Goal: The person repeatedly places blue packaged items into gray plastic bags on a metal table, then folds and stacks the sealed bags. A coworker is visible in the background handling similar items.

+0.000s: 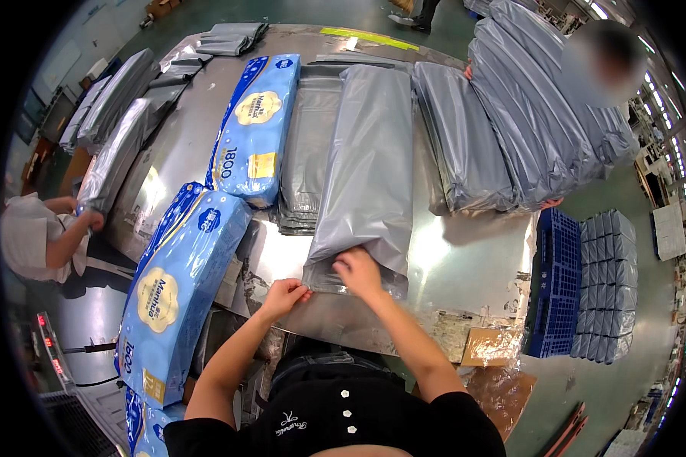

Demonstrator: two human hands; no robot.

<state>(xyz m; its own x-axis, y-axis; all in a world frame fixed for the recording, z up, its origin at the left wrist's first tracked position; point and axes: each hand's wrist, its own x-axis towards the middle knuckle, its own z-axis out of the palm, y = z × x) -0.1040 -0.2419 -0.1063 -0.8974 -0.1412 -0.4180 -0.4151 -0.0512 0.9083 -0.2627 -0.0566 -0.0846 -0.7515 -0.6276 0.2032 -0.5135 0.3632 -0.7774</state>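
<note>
A filled grey plastic mailing bag (370, 160) lies lengthwise in front of me on the metal table, its open end with a clear-looking flap towards me. My left hand (284, 296) is closed in a pinch on the left corner of that flap. At the bag's mouth, my right hand (358, 273) has its fingers curled on the grey film; its fingertips are partly hidden. Flat empty grey bags (309, 145) are stacked under and left of the filled one. Farther left lies a blue tissue pack (255, 126), with another blue tissue pack (179, 289) nearer to me.
Filled grey bags (465, 137) lie on the right of the metal table (465, 255), where a person holds a stack (530, 107). At the left another person handles a grey bag (114, 152). A blue plastic pallet (554, 282) and bundled grey packs (606, 286) stand beyond the right edge.
</note>
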